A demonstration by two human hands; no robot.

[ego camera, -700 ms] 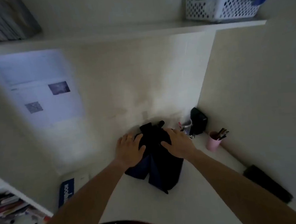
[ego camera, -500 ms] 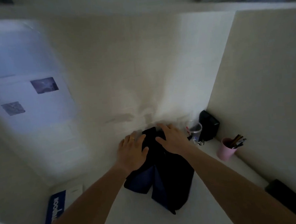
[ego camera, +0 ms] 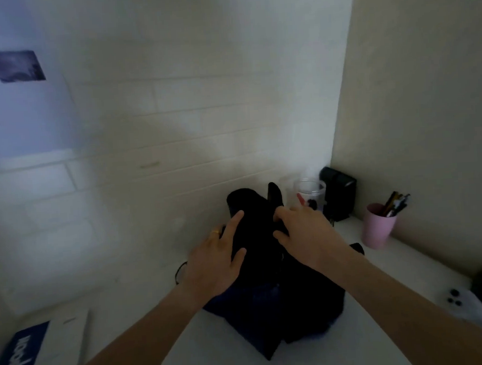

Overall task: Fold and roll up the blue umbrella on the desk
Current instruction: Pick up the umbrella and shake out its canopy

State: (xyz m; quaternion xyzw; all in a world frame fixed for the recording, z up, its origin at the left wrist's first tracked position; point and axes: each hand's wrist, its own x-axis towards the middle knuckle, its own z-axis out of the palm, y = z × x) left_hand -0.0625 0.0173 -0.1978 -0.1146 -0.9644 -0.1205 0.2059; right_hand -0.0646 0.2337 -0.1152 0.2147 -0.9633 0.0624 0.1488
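The dark blue umbrella [ego camera: 281, 306] lies collapsed on the white desk [ego camera: 193, 351], its loose canopy bunched in folds and its far end against the wall. My left hand [ego camera: 219, 257] lies on the umbrella's left side, fingers spread over the cloth, a ring on one finger. My right hand [ego camera: 308, 234] presses on the right side near the top, its fingers curled into the fabric. A dark part of the umbrella sticks up [ego camera: 274, 194] between the fingertips. The room is dim, so the folds are hard to make out.
A clear jar [ego camera: 309, 195], a black box [ego camera: 339, 193] and a pink cup of pens [ego camera: 378, 224] stand at the back right. A blue and white book [ego camera: 22, 362] lies at the left. A white phone [ego camera: 461, 301] lies at the right edge.
The view has tilted down and come closer. Both hands have slid a little along the umbrella and stay on its fabric; the canopy looks more bunched.
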